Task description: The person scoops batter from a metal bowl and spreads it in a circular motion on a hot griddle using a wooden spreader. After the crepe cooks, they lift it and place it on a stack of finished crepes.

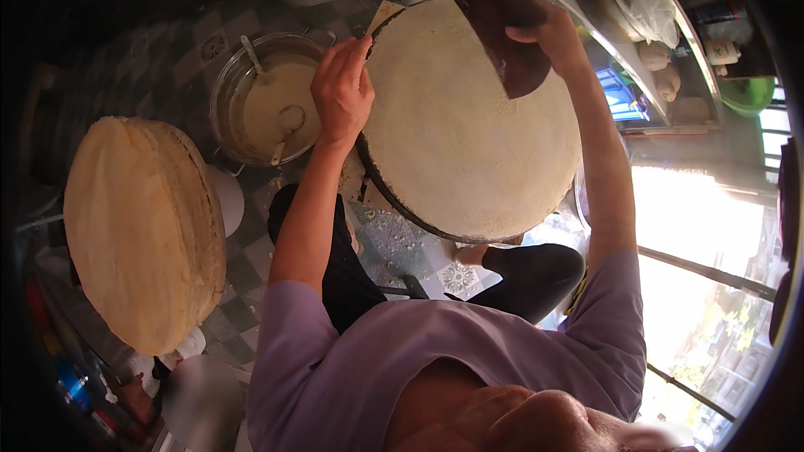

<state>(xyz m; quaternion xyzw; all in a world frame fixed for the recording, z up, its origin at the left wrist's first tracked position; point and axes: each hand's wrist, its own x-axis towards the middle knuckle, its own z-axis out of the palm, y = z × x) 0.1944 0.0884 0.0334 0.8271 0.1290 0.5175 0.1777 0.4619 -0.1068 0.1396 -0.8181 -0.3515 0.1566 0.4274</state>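
A large round griddle (pixel 387 196) is before me, its dark rim showing along the left and lower edge. A thin pale sheet of batter or flatbread (pixel 461 144) covers its top. My right hand (pixel 553 37) grips a dark, half-round scraper (pixel 502 31) at the upper right of the griddle. The scraper's straight edge slants across the pale sheet; whether it touches the sheet is unclear. At the griddle's upper left edge is my left hand (pixel 344 91), back up, fingers together and pointing away from me. Its fingertips meet the rim area, and what lies under them is hidden.
Left of the griddle stands a metal pot (pixel 217 103) of pale batter with a ladle (pixel 286 129) and another handled utensil (pixel 252 53). A tall stack of round flatbreads (pixel 138 232) stands farther left. Shelves (pixel 666 19) with goods line the right. Crumbs lie on the tiled floor (pixel 392 238).
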